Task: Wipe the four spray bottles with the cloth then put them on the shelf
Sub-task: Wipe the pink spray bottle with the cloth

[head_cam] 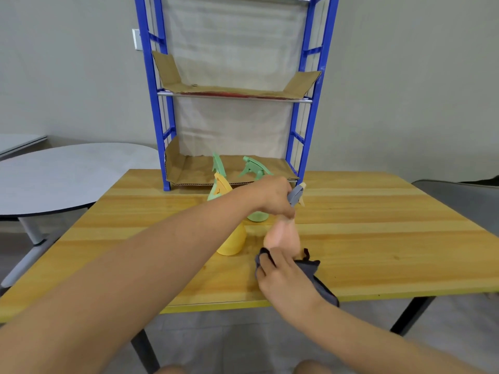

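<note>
Gripping pink bottle (283, 233), cloth (310, 268).

A person's two bare arms reach over a yellow wooden table (378, 238). The left hand (272, 195) grips the neck of a pink spray bottle (283, 233) just below its grey trigger head (295, 195). The right hand (286, 276) presses a dark grey cloth (313, 268) against the bottle's base. Just left stands a yellow spray bottle (233, 242); two green spray bottles (258, 217) stand farther back. At the table's far edge rises a blue shelf (155, 103) with tiers lined in cardboard (189, 168). A round grey table (67, 176) sits at the left.
</note>
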`<action>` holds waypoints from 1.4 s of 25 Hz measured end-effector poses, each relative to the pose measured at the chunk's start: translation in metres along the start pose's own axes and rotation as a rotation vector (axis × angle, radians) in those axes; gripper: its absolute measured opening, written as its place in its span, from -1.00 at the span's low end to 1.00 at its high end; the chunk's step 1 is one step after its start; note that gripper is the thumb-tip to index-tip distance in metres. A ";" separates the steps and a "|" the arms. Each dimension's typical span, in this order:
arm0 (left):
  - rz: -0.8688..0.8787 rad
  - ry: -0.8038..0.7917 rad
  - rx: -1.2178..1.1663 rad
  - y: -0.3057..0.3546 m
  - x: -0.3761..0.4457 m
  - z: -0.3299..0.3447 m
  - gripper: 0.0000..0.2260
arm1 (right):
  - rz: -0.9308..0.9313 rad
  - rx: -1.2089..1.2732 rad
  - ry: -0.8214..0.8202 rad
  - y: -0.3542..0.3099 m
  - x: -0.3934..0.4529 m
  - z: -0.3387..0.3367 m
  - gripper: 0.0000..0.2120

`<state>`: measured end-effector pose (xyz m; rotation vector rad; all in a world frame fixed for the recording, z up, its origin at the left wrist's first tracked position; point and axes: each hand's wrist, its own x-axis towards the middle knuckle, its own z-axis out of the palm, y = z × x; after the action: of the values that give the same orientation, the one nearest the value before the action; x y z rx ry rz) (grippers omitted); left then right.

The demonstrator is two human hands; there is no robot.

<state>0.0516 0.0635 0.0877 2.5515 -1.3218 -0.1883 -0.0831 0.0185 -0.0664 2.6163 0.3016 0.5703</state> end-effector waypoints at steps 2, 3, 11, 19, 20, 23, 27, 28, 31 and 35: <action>0.003 0.011 0.025 0.001 0.001 -0.001 -0.71 | 0.045 0.024 0.071 0.015 0.011 -0.002 -0.83; 0.002 0.011 0.038 0.002 0.001 -0.002 -0.72 | 0.076 0.035 0.140 0.024 0.018 -0.007 -0.82; 0.012 -0.025 0.100 0.003 0.002 -0.007 -0.74 | 0.147 0.371 0.072 0.036 0.002 -0.006 -0.77; 0.028 -0.030 0.116 0.003 0.001 -0.007 -0.75 | -0.134 0.321 0.187 0.063 -0.018 -0.006 -0.79; 0.028 -0.027 0.116 0.003 0.001 -0.007 -0.75 | -0.090 0.345 0.281 0.075 -0.013 -0.010 -0.80; 0.011 -0.002 0.112 0.004 0.001 -0.006 -0.73 | -0.040 0.326 0.325 0.086 -0.018 -0.006 -0.82; 0.008 0.042 0.062 0.007 0.007 0.007 -0.62 | -0.220 0.203 0.165 0.075 -0.038 0.017 -0.84; 0.014 0.047 0.067 0.007 0.008 0.008 -0.63 | -0.162 0.239 0.240 0.085 -0.035 0.014 -0.84; 0.037 -0.001 0.073 0.000 0.004 -0.002 -0.73 | 0.068 0.458 0.399 0.102 -0.029 -0.002 -0.75; 0.064 -0.100 0.015 -0.020 -0.001 -0.011 -0.85 | -0.259 0.230 0.123 0.079 -0.037 0.006 -0.80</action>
<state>0.0691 0.0775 0.0927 2.5375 -1.4443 -0.2975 -0.1045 -0.0646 -0.0474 2.7018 0.7743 0.6383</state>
